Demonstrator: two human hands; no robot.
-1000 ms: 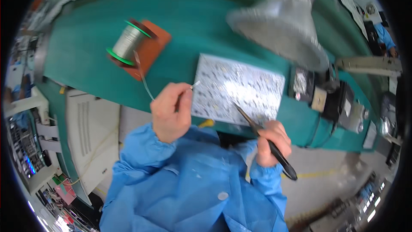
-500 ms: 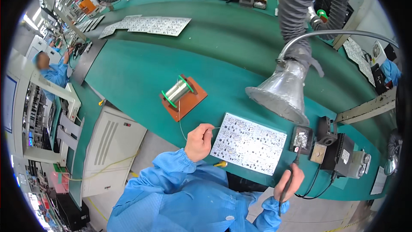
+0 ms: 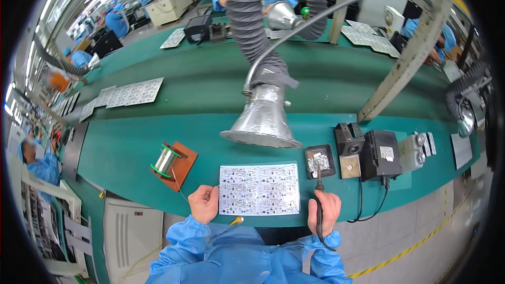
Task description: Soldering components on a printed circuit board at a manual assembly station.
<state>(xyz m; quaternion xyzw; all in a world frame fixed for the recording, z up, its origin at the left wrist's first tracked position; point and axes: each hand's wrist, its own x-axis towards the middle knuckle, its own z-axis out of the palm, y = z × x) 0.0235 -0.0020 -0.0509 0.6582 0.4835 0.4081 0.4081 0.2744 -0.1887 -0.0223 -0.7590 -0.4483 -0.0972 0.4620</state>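
Left hand (image 3: 204, 203) pinches thin solder wire (image 3: 179, 191) beside the circuit board (image 3: 259, 189) lying flat on the tabletop (image 3: 126, 147); right hand (image 3: 327, 211) grips the soldering iron (image 3: 319, 194). Wire likely bends easily; hold near its tip.

Both blue-sleeved forearms rise from the lower edge to the worktop's near edge. The left hand (image 3: 204, 203) is curled in a pinching grip. The right hand (image 3: 325, 211) is closed in a fist-like grip, knuckles up.
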